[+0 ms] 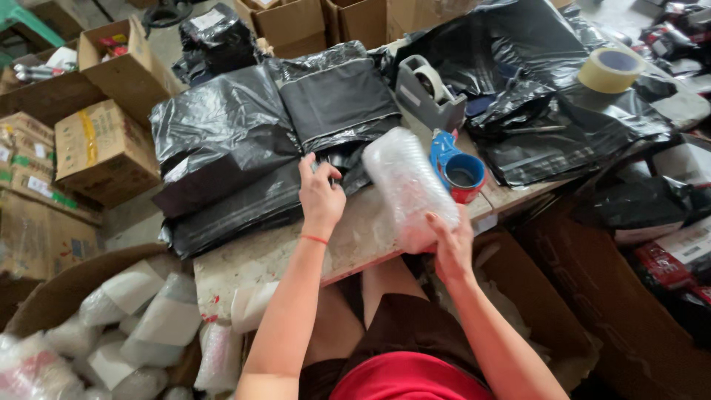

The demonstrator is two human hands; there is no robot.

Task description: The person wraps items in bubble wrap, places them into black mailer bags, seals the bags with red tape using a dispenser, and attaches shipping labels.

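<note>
Glossy black plastic bags, a clear bubble-wrapped parcel, matt brown cardboard boxes, a rough speckled stone tabletop.
</note>
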